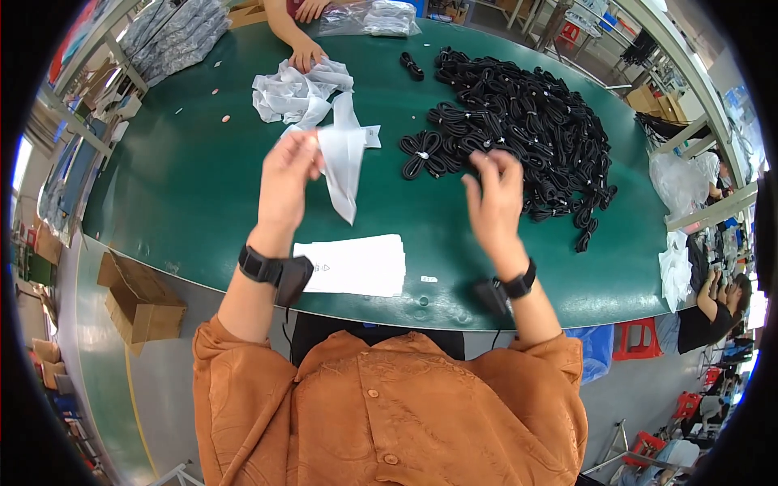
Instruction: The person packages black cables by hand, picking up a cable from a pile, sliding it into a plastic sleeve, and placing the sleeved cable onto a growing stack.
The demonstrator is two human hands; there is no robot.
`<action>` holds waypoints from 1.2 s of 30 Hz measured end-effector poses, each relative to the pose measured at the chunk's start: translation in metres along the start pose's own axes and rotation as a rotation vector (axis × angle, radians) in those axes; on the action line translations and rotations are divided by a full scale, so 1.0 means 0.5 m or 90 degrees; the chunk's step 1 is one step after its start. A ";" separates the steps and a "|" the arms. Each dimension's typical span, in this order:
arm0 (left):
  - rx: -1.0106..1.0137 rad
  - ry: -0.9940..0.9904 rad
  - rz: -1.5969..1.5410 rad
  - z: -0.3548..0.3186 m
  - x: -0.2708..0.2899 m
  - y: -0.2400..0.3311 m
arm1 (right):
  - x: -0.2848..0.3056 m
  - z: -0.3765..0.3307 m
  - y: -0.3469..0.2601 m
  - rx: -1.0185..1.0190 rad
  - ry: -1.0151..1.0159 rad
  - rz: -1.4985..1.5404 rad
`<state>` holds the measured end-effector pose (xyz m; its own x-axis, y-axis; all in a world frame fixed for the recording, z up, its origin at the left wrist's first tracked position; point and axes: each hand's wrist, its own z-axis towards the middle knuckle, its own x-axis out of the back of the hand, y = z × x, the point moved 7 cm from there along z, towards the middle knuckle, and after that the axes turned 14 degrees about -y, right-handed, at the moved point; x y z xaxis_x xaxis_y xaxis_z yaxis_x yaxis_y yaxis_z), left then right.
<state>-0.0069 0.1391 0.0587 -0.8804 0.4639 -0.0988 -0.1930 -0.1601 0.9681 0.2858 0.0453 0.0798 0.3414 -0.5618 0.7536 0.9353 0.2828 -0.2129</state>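
Observation:
My left hand (pixel 289 166) pinches the edge of a translucent plastic bag (pixel 344 166), which hangs from the fingers over the green table. Out to the right, my right hand (pixel 496 190) reaches with its fingers apart, at the near-left edge of a big heap of coiled black cables (pixel 531 121). Nothing shows between those fingers. Close to that hand lies a bundled cable (pixel 423 154) with a light tie round its middle. Beyond my left hand is a crumpled pile of similar bags (pixel 292 95), and another person's hand (pixel 306 55) rests on it.
A stack of white printed sheets or flat bags (pixel 365 266) lies near the table's front edge, with a small white label (pixel 429 279) beside it. One cable coil (pixel 412 66) sits apart at the back. An open cardboard box (pixel 139 304) stands on the floor at left.

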 end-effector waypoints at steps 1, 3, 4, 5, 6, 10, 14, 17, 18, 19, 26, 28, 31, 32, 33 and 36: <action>-0.063 0.078 0.148 0.008 0.008 0.035 | -0.014 0.012 0.046 -0.034 -0.025 -0.085; -0.130 0.157 0.294 -0.001 -0.005 0.071 | -0.031 0.013 0.113 -0.067 -0.048 -0.173; -0.114 0.044 0.360 -0.019 -0.054 0.065 | -0.044 0.004 0.137 -0.065 -0.080 -0.194; -0.095 -0.062 0.427 -0.048 -0.100 0.052 | -0.060 0.000 0.150 -0.057 -0.114 -0.210; -0.071 -0.137 0.439 -0.075 -0.136 0.024 | -0.076 -0.004 0.160 -0.049 -0.148 -0.228; -0.125 -0.285 0.558 -0.182 -0.223 -0.067 | -0.043 -0.026 0.098 0.003 -0.055 -0.112; -0.104 -0.269 0.664 -0.209 -0.244 -0.089 | -0.048 -0.094 0.062 -0.205 -0.197 0.256; -0.124 -0.216 0.648 -0.208 -0.235 -0.094 | -0.051 -0.139 0.000 -0.211 -0.308 0.400; -0.125 -0.218 0.647 -0.207 -0.235 -0.095 | -0.053 -0.161 -0.010 -0.213 -0.307 0.399; -0.094 -0.200 0.598 -0.206 -0.226 -0.098 | -0.059 -0.184 -0.025 -0.188 -0.312 0.431; 0.061 -0.124 0.386 -0.205 -0.192 -0.116 | 0.001 -0.210 -0.111 0.062 -0.279 0.231; 0.080 -0.120 0.355 -0.205 -0.188 -0.122 | 0.014 -0.211 -0.133 0.141 -0.265 0.122; 0.088 -0.122 0.347 -0.204 -0.188 -0.126 | 0.010 -0.220 -0.142 0.171 -0.283 0.073; 0.088 -0.126 0.354 -0.204 -0.189 -0.126 | 0.008 -0.223 -0.146 0.186 -0.292 0.049; 0.088 -0.129 0.361 -0.204 -0.190 -0.126 | 0.008 -0.222 -0.146 0.186 -0.291 0.048; 0.067 -0.152 0.398 -0.205 -0.199 -0.117 | 0.011 -0.225 -0.161 0.250 -0.283 0.048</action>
<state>0.0477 0.0130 -0.0118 -0.6902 0.4932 0.5294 0.3760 -0.3807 0.8448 0.2229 -0.0680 0.0312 0.2546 -0.1743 0.9512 0.7767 0.6229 -0.0938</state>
